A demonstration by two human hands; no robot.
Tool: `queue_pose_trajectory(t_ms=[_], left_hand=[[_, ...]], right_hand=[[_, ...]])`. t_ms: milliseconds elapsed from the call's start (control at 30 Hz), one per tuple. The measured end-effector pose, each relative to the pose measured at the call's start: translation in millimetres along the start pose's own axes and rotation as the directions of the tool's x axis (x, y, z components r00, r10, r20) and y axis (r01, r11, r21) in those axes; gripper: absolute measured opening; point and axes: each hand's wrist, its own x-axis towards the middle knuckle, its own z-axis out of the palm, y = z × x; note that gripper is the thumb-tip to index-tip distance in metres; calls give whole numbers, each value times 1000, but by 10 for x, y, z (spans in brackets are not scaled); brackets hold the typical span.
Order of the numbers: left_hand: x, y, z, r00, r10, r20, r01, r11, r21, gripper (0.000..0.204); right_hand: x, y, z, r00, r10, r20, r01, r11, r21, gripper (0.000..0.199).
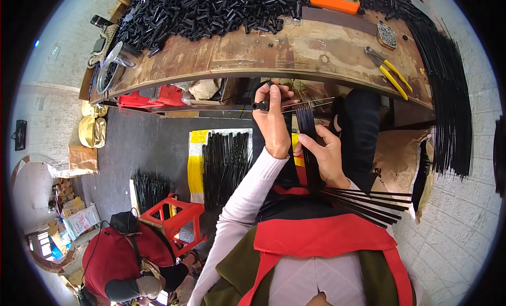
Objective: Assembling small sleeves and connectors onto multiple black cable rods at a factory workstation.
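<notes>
My left hand (273, 121) is raised below the workbench edge, gripping a short black tube (262, 105) with a thin metal rod sticking out to the right. My right hand (327, 154) is closed around a bundle of long thin black rods (307, 128) that stands upright between the two hands. More black rods (369, 203) lie across my lap, fanning out to the right. I wear a red apron over a pale long-sleeved top.
A worn wooden workbench (274, 50) carries a heap of short black tubes (211, 11), an orange tray (335, 0), yellow-handled pliers (390, 74) and a clear container (113, 63). Long black rods (448, 95) hang at right. Below: black rods on a sheet (224, 163), red stool (176, 216), a person in red (118, 258).
</notes>
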Motion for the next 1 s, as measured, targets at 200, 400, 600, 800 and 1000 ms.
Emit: queue_pose_trajectory(t_ms=[200, 400, 600, 800, 1000], left_hand=[[64, 15, -231, 958, -251, 142, 251, 968, 13, 27], [47, 253, -460, 867, -420, 267, 445, 894, -41, 27], [35, 305, -443, 856, -440, 271, 472, 879, -68, 24], [9, 281, -379, 854, -452, 259, 478, 877, -43, 24], [2, 230, -380, 842, -474, 258, 490, 872, -1, 31]], right_hand=[[26, 4, -26, 1000, -9, -12, 8, 1000, -10, 18], [33, -11, -43, 1000, -10, -19, 11, 1000, 24, 15], [31, -9, -6, 1000, -8, 5, 8, 1000, 9, 15], [23, -12, -19, 1000, -5, -3, 5, 1000, 22, 16], [31, -15, -29, 1000, -3, -14, 3, 1000, 21, 16]])
